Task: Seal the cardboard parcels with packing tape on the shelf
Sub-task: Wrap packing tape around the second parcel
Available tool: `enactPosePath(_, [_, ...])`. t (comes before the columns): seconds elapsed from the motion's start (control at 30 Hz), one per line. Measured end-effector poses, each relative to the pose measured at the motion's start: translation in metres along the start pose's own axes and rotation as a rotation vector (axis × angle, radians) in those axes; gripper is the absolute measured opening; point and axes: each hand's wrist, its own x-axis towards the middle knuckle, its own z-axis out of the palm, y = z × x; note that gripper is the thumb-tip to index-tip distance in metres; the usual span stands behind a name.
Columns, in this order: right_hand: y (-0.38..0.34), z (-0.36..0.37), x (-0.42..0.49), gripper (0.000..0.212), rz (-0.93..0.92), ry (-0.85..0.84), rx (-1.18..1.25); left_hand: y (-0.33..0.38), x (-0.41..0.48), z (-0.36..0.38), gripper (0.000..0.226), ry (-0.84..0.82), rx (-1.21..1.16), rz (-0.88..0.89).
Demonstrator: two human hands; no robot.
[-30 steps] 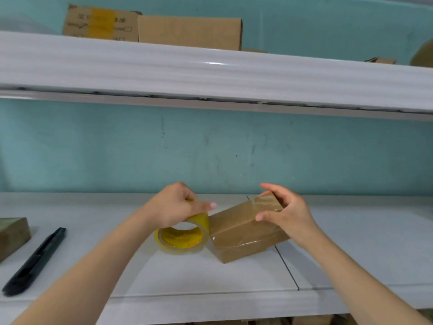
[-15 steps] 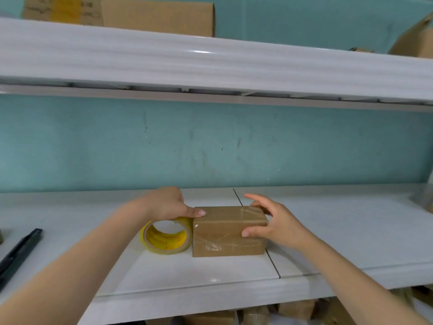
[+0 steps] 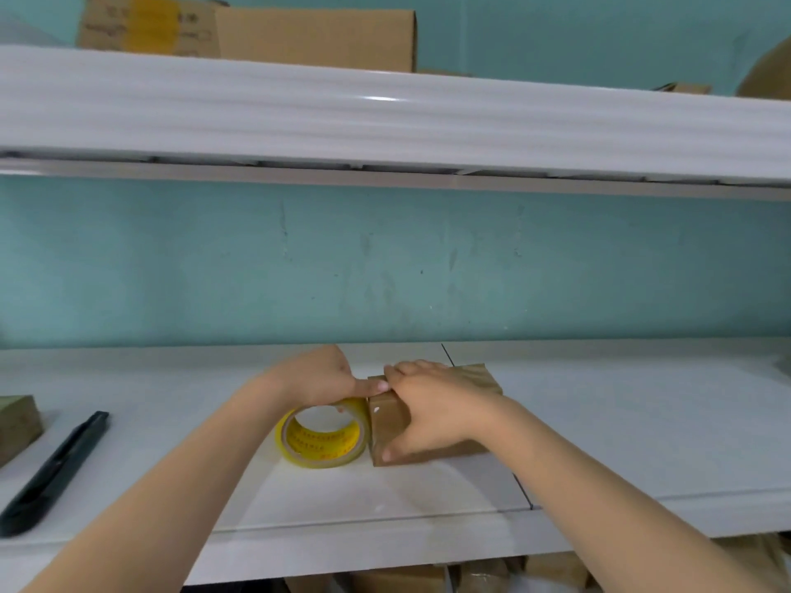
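Parcel (image 3: 480, 378) lies flat on the white shelf (image 3: 633, 421), a little right of centre and over the dark seam between two shelf panels, with glossy tape showing on its brown left end. Your right hand (image 3: 432, 406) covers most of it: the fingers are bent over the top left edge and the thumb is pressed low on the front face, so you hold the parcel between them. Tape (image 3: 320, 440), a yellow roll with red print inside its core, stands on its rim just left of the parcel, touching or almost touching that left end; the exact contact is hidden by your fingers. Your left hand (image 3: 319, 376) grips the roll from above, fingers curled over its top, with one finger stretched out to the parcel's upper left corner, where it meets the tips of your right fingers. Whether a strip runs from the roll to the parcel cannot be told. Well to the left, a black knife (image 3: 55, 468) lies on the shelf at a slant, and a second brown parcel (image 3: 17, 423) sits at the left edge of the view, partly cut off. Behind stands a teal wall (image 3: 385, 271). Above it runs an upper shelf (image 3: 385, 122) carrying cardboard boxes (image 3: 316, 40), one with a yellow patch. Under the front lip of your shelf, more brown packages (image 3: 556, 571) show dimly.
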Motion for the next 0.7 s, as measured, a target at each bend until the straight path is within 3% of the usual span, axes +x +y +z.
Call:
enactPosePath(0.1, [0.011, 0.007, -0.002, 0.073, 0.033, 0.06, 0.109, -0.001, -0.003, -0.001, 0.06, -0.005, -0.144, 0.027])
enactPosePath(0.2, [0.023, 0.002, -0.006, 0.072, 0.096, 0.111, 0.331, -0.02, -0.012, -0.007, 0.056, -0.128, -0.56, 0.132])
enactPosePath(0.33, [0.036, -0.007, -0.015, 0.07, 0.126, 0.176, 0.571, -0.042, -0.029, -0.004, 0.059, -0.172, -1.016, 0.283])
enactPosePath(0.43, [0.044, -0.016, -0.024, 0.068, 0.131, 0.277, 0.751, -0.037, -0.035, -0.016, 0.059, -0.052, -0.972, 0.323])
enactPosePath(0.57, [0.054, -0.022, -0.035, 0.068, 0.13, 0.371, 1.004, -0.043, -0.037, -0.042, 0.077, 0.286, -0.579, 0.221])
enactPosePath(0.7, [0.045, 0.003, -0.031, 0.085, 0.083, 0.414, 1.375, -0.038, -0.035, -0.033, 0.058, 0.246, -0.528, 0.186])
